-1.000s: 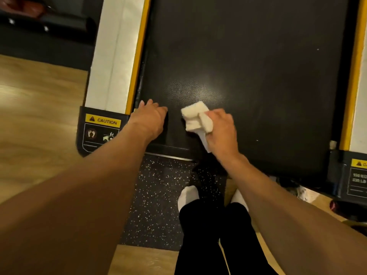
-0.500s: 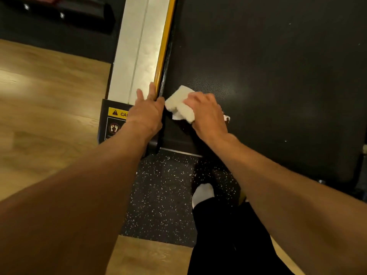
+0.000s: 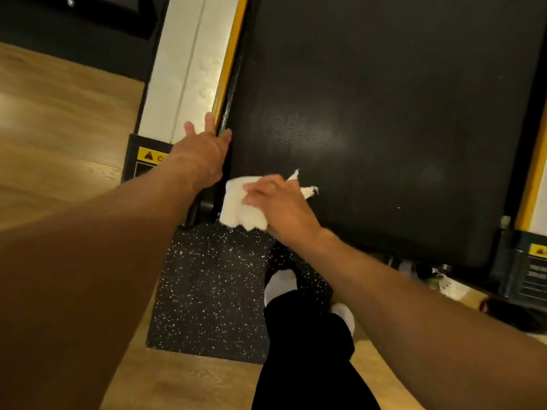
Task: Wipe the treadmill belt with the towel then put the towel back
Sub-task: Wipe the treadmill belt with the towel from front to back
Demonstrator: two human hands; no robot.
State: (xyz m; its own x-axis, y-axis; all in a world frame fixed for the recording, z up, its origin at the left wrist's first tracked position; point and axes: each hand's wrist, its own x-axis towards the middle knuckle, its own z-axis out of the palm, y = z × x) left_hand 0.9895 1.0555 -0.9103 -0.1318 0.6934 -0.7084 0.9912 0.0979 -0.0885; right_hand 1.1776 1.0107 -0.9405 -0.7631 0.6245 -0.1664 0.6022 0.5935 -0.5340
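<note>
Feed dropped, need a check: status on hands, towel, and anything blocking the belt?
Left hand flat on rail edge. Right hand holds towel on belt, near-left corner. Nothing seen in the way.

Treadmill belt (image 3: 384, 113): black, wide and flat, with a fine dotted texture and a dull sheen near the middle. A few pale specks are scattered on it. It runs away from the viewer, and its rounded near end is in view.
Towel (image 3: 239, 202): small, white and crumpled, with a soft, bunched surface.
Towel position: lies on the belt at its near left corner, reaching the near edge.
Towel hold: the right hand (image 3: 278, 205) grips it from above and covers its right part. Two ragged tips stick out past the hand on the far side.
</note>
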